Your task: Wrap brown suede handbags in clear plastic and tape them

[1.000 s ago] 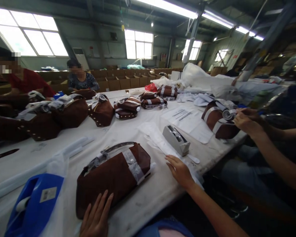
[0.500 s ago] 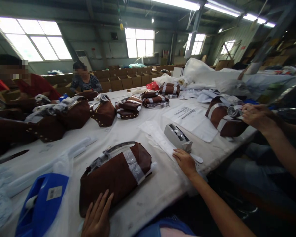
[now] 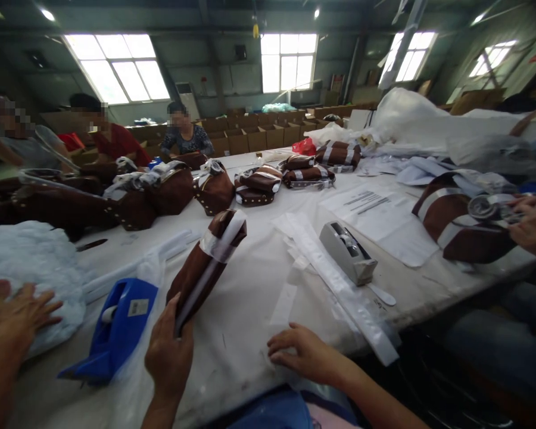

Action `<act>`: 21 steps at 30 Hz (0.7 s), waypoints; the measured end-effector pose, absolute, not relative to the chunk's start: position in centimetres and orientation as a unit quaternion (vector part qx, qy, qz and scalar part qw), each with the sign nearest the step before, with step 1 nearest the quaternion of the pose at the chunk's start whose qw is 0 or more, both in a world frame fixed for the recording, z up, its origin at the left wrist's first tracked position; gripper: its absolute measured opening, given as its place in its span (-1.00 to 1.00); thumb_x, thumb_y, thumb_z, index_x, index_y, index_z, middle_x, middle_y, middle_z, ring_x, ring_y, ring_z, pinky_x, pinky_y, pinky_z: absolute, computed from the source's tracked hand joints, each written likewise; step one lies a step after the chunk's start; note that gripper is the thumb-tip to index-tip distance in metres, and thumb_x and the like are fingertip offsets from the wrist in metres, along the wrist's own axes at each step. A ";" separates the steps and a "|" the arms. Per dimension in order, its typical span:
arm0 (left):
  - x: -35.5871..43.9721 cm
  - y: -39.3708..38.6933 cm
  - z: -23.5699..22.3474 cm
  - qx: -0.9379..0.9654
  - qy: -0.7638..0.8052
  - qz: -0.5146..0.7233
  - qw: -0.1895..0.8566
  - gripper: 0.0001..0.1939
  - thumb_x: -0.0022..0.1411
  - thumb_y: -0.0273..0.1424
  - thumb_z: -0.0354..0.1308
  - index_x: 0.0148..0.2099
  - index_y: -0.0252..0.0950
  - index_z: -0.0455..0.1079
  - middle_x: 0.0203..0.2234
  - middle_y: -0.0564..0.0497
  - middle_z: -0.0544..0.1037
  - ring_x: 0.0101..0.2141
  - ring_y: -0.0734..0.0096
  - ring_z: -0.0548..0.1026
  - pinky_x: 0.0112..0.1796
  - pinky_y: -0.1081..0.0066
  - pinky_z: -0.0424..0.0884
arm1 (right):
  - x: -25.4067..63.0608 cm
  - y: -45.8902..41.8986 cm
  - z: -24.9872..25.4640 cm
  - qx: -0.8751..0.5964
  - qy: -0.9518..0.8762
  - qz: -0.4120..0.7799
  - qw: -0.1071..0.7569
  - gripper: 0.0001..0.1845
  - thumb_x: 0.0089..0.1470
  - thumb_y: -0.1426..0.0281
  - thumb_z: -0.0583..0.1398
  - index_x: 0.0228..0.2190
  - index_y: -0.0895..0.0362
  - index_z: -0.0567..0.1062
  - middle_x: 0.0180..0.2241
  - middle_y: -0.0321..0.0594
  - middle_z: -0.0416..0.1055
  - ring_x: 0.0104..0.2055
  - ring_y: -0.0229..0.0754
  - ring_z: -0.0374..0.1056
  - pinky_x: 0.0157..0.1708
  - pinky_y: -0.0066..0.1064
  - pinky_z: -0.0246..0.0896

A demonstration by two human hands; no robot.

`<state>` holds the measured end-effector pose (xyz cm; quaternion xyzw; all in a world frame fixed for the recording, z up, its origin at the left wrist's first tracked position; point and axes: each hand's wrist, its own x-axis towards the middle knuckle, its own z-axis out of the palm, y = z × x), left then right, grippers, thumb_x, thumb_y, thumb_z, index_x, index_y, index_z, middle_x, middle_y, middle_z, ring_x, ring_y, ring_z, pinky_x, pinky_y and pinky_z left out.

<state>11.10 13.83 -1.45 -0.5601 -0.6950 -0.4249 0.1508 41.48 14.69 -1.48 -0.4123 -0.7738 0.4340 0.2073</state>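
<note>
Left dispenser: I see it left of the handheld bag.
Right dispenser: between plastic strip and printed sheet.

The held bag looks matt and leathery. Left of it, the blue tape dispenser is smooth plastic.

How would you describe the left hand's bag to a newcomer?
Find the white-covered table. At its near side, right of the blue tape dispenser, look for the wearer's left hand. The brown bag it grips slants upward, a pale strip along its narrow side; unlike the bags behind, it is in that hand's grasp.
</note>
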 end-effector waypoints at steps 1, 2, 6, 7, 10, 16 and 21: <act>11.1 13.9 -1.4 -0.559 -0.697 -0.425 0.149 -0.45 0.33 -0.30 0.15 0.34 -0.15 0.24 0.11 -0.07 0.51 0.05 0.07 0.50 0.04 0.18 0.41 | 41.3 14.9 -1.9 -0.429 -0.771 0.412 0.227 -0.79 0.25 0.23 0.20 -0.17 -0.04 0.63 -0.11 -0.21 0.60 -0.02 -0.03 0.50 0.27 0.03 0.07; 11.0 13.9 -1.5 -0.561 -0.696 -0.423 0.146 -0.46 0.34 -0.30 0.14 0.33 -0.15 0.24 0.11 -0.08 0.51 0.05 0.07 0.50 0.05 0.18 0.41 | 41.2 15.4 -2.5 -0.456 -0.771 0.370 0.248 -0.73 0.28 0.24 0.16 -0.08 -0.02 0.60 -0.04 -0.15 0.58 0.03 -0.01 0.47 0.26 0.02 0.10; 11.1 13.8 -2.1 -0.580 -0.680 -0.425 0.145 -0.47 0.35 -0.35 0.13 0.33 -0.15 0.24 0.12 -0.06 0.50 0.07 0.13 0.49 0.08 0.21 0.39 | 40.4 17.2 -5.7 -0.558 -0.780 0.196 0.205 -0.41 0.20 0.25 0.24 0.20 0.19 0.38 0.30 0.16 0.17 0.35 0.25 0.08 0.30 0.19 -0.06; 11.1 13.8 -2.1 -0.582 -0.677 -0.427 0.145 -0.47 0.34 -0.35 0.13 0.33 -0.15 0.25 0.12 -0.06 0.50 0.07 0.13 0.49 0.08 0.21 0.38 | 40.0 17.4 -6.4 -0.563 -0.787 0.183 0.173 -0.32 0.16 0.20 0.27 0.23 0.21 0.34 0.33 0.19 0.09 0.38 0.31 -0.02 0.31 0.24 -0.11; 10.7 14.1 -2.0 -0.576 -0.677 -0.439 0.131 -0.50 0.33 -0.34 0.13 0.30 -0.15 0.28 0.11 -0.04 0.51 0.07 0.15 0.49 0.09 0.22 0.38 | 38.4 18.0 -7.6 -0.503 -0.833 0.191 0.128 -0.25 0.17 0.04 0.23 0.27 0.12 0.28 0.37 0.10 0.00 0.42 0.29 -0.16 0.33 0.27 -0.26; 8.6 15.6 -0.1 -0.503 -0.719 -0.476 0.065 -0.50 0.28 -0.22 0.18 0.24 -0.18 0.36 0.07 -0.06 0.53 0.06 0.10 0.49 0.10 0.18 0.38 | 33.7 21.5 -7.1 -0.263 -0.924 0.256 0.113 -0.28 0.23 -0.06 0.12 0.30 -0.04 0.21 0.38 -0.09 0.04 0.44 0.08 -0.17 0.38 0.13 -0.45; 8.2 16.4 2.6 -0.474 -0.720 -0.504 0.059 -0.50 0.25 -0.22 0.22 0.21 -0.18 0.39 0.00 -0.06 0.57 -0.02 0.12 0.53 0.05 0.19 0.42 | 29.5 25.6 -5.8 -0.210 -0.936 0.251 0.130 -0.42 0.29 0.02 0.09 0.25 -0.04 0.31 0.33 -0.11 0.16 0.42 0.04 -0.07 0.37 0.14 -0.44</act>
